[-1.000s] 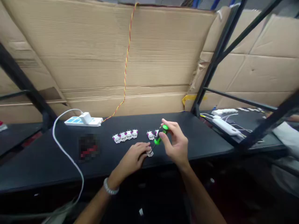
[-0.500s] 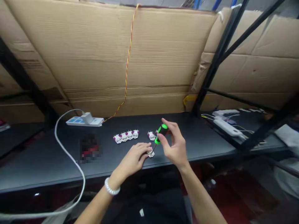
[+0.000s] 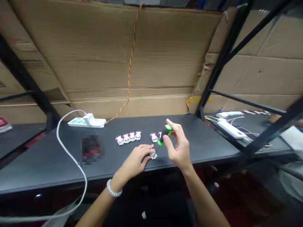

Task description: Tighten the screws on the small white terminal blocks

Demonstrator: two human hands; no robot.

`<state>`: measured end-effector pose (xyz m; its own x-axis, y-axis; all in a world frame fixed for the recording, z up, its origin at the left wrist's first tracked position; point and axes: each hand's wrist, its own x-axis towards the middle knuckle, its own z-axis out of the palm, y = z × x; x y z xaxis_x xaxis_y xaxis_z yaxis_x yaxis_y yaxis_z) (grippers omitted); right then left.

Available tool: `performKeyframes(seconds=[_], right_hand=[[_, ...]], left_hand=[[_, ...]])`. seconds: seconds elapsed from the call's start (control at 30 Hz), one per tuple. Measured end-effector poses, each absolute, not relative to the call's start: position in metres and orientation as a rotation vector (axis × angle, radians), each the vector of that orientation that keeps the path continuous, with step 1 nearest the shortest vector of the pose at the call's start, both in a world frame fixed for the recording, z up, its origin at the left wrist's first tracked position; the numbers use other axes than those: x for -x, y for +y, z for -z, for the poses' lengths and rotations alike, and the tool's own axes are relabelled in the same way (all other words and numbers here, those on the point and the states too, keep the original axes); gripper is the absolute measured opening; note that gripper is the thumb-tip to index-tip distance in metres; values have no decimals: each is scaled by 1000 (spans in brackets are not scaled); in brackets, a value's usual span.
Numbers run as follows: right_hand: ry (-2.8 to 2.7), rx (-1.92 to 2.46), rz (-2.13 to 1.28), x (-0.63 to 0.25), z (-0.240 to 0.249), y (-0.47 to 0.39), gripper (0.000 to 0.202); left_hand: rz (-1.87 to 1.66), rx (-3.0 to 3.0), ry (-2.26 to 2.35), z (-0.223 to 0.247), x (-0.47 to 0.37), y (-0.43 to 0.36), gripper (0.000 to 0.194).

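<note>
Between the fingers of my right hand is a green and black screwdriver, tilted, its shaft pointing down and to the left. Its tip meets a small white part near the front edge of the table. My left hand lies low over the table with its fingers closed on that part, covering its left side. Just beyond it sits a similar white and purple part, with another partly hidden behind the screwdriver. To the left, several more such parts stand in a row.
A white power strip with a plug lies at the back left of the black table. Its white cable loops over the front edge. Left of the row is a blurred dark and red object. Black metal posts and cardboard enclose the table.
Both hands and the small part stay nearly in place. The fingers of my right hand have shifted slightly on the screwdriver handle. The picture is darker.
</note>
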<state>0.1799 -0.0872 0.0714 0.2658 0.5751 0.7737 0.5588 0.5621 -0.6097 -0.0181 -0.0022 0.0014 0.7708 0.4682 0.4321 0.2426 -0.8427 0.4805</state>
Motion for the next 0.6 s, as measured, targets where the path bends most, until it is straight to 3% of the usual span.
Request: performKeyframes(seconds=[0.13,0.37,0.6], right_hand=[[-1395,973,-156,-182,-69,-88,49],[-1352,1092,110,-179,-74,-88,45],[-1401,996,-82,-181,-69,-87,51]], left_hand=[[-781,-2566,532,-2,18,-3,30],[-783,-2568,529,-2,18,-2,30],[-780,-2572,528,-1,18,-1,31]])
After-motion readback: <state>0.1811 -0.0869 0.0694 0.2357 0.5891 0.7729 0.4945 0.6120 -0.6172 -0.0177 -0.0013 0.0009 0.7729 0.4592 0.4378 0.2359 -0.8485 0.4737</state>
